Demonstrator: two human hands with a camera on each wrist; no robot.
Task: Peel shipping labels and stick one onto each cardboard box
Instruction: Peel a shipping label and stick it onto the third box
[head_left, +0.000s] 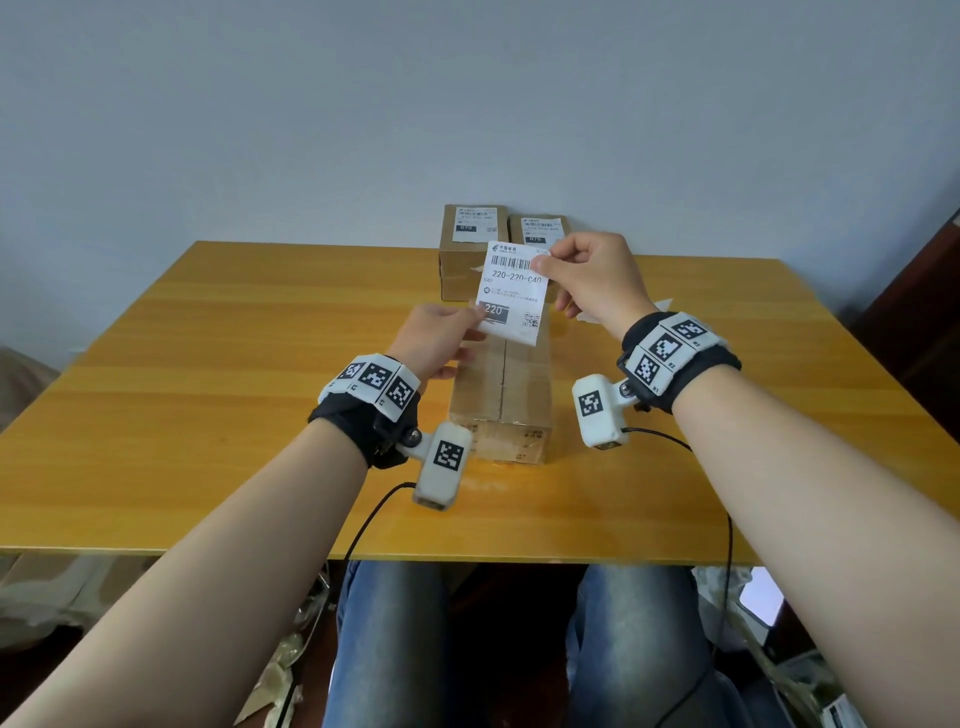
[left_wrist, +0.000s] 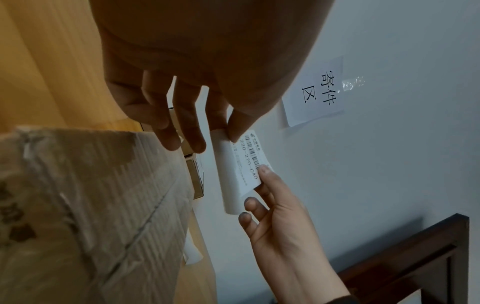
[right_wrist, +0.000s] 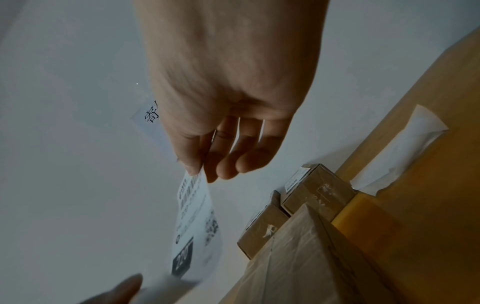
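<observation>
Shipping label (head_left: 514, 291) held upright, long axis vertical, barcode uppermost; left hand (head_left: 434, 338) pinches bottom corner; right hand (head_left: 592, 278) pinches top edge.

The shipping label (head_left: 514, 293) hides the far end of the long box (head_left: 501, 395) under both hands; its small print is unreadable; the left hand (right_wrist: 114, 292) is blurred and cut off in the right wrist view.

We count three boxes on the table (head_left: 208, 364): one long box (head_left: 501, 395) near us and two small boxes (head_left: 470, 249) (head_left: 537, 231) at the far edge. We count three labels: one on each small box (head_left: 479, 223) (head_left: 540, 228) and one loose label (head_left: 514, 293). We count two hands (head_left: 434, 338) (head_left: 597, 280), two wrist cameras (head_left: 441, 467) (head_left: 600, 410), and one wall sign (left_wrist: 317, 92).
</observation>
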